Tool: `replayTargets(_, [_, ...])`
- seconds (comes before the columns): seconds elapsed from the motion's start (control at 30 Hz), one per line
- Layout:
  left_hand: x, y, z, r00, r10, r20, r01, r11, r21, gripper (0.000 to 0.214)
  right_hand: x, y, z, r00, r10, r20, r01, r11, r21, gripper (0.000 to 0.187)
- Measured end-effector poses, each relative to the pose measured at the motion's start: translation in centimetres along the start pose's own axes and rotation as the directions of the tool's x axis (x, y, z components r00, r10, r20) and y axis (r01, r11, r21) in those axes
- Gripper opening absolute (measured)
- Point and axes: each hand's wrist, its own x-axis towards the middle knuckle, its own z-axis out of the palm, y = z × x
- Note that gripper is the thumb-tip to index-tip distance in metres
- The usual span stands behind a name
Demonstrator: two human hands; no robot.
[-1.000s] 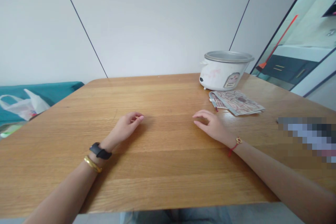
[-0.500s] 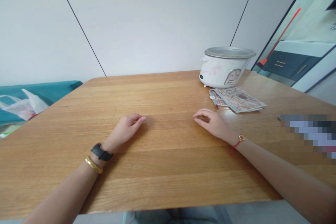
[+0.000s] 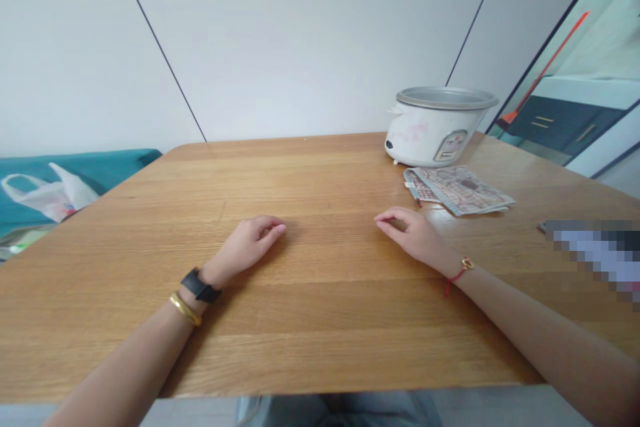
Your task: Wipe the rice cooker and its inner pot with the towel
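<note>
My left hand (image 3: 254, 242) rests on the wooden table (image 3: 300, 307), left of the middle, its fingers curled and the thumb lying along them. No object shows in it. Across from it, my right hand (image 3: 413, 233) also rests on the wood, thumb and fingertips drawn together in a loose pinch around nothing. The nearest thing to my right hand is a folded patterned cloth (image 3: 467, 190), just beyond it and apart from it. Behind the cloth stands a white rice cooker (image 3: 425, 130) without a lid; its inside is hidden.
A blurred-out flat item (image 3: 595, 247) lies at the table's right side. On the left, a white plastic bag (image 3: 60, 193) sits on a teal bench (image 3: 115, 163). A pale panelled wall (image 3: 310, 40) rises behind the table. A red-handled broom (image 3: 545, 70) leans beyond the doorway.
The whole view has shifted slightly, moving everything a little to the right in the picture. My right thumb and fingertips have come closer together. Both hands otherwise stay in place on the table.
</note>
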Motion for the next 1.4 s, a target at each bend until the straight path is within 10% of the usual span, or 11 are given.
replayTargets(1.4, [-0.16,0.12,-0.29,0.962,0.255,0.101,-0.272,0.839,0.472,0.032,-0.14,-0.01,-0.06,1.000,0.020,0.020,-0.020,0.999,-0.037,0.021])
